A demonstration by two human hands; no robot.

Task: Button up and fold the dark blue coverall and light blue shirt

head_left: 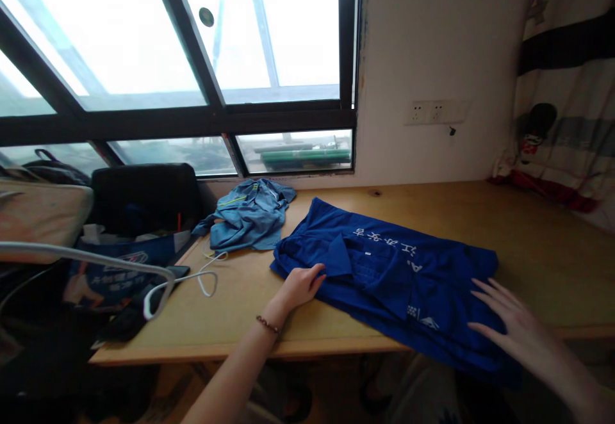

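A royal-blue polo shirt (394,270) with white lettering lies spread flat on the wooden table (230,315), its hem hanging over the front edge. My left hand (300,286) rests at the collar end, its fingers curled onto the fabric near the collar. My right hand (514,325) hovers over the shirt's lower end with its fingers spread and nothing in them. A beaded bracelet (269,326) circles my left wrist.
A crumpled lighter-blue garment (250,216) lies at the back of the table by the window. A white hanger (192,281) reaches over the table's left edge above dark bags (139,203). A wall socket (432,111) and a hanging cloth (567,91) are at the right.
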